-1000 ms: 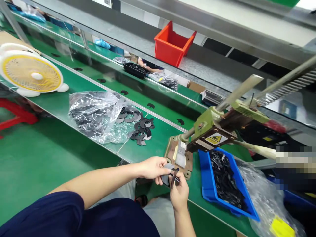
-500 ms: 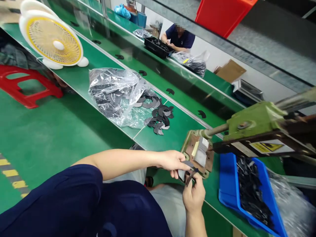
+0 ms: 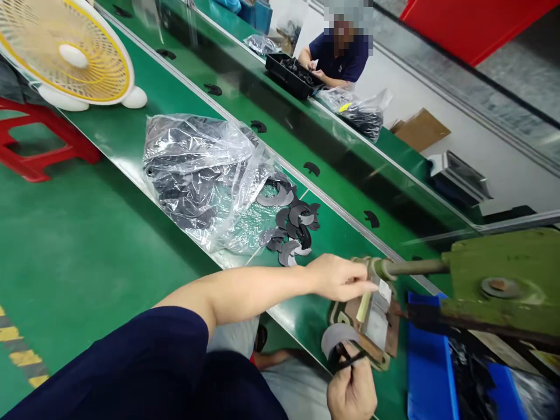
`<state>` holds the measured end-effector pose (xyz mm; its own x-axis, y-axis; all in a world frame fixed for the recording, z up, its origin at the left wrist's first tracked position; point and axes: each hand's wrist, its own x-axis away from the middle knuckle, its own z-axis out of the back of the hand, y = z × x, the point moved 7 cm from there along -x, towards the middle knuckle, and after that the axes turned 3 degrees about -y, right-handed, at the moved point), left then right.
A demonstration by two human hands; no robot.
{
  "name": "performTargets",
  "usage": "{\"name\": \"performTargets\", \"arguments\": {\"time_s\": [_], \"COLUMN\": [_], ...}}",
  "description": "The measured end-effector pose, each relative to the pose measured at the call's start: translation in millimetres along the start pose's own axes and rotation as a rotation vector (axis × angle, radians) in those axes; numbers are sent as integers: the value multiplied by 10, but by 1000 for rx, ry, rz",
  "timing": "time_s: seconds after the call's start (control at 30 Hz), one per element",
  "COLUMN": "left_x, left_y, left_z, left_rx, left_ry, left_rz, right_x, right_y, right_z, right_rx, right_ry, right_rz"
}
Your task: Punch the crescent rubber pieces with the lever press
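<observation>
My right hand is closed on a curved grey flat piece with a dark strip by the fingers, just in front of the green press's base plate. My left hand reaches over that base, palm down. Its fingers are pressed together beside the pale metal block on the plate; what they hold, if anything, is hidden. A yellow strip runs along the block's side. The press's green arm extends from the right.
Loose curved pieces spill from a clear plastic bag. A blue bin of black parts stands right of the press. A white-yellow fan is at far left. Dark pieces lie along the green belt; a person works beyond.
My left hand has left the piece in my right hand and moved forward over the press base. My right hand keeps the curved piece, lower in view. The camera view has shifted.
</observation>
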<state>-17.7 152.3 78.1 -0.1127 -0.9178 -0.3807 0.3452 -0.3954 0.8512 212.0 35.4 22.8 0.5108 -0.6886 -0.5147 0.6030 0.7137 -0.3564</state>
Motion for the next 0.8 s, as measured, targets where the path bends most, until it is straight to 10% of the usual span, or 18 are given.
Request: {"name": "performTargets", "arguments": {"time_s": [0.37, 0.8], "left_x": [-52, 42], "left_y": [-163, -89], "left_z": [86, -152], "left_rx": [61, 175], "left_ry": [35, -122], "left_rz": [18, 54], "right_x": [-525, -567], "right_y": [-148, -189], "right_z": [-350, -297], "right_rx": [-157, -141], "right_ry": [-29, 36], "right_rz": [-102, -123]}}
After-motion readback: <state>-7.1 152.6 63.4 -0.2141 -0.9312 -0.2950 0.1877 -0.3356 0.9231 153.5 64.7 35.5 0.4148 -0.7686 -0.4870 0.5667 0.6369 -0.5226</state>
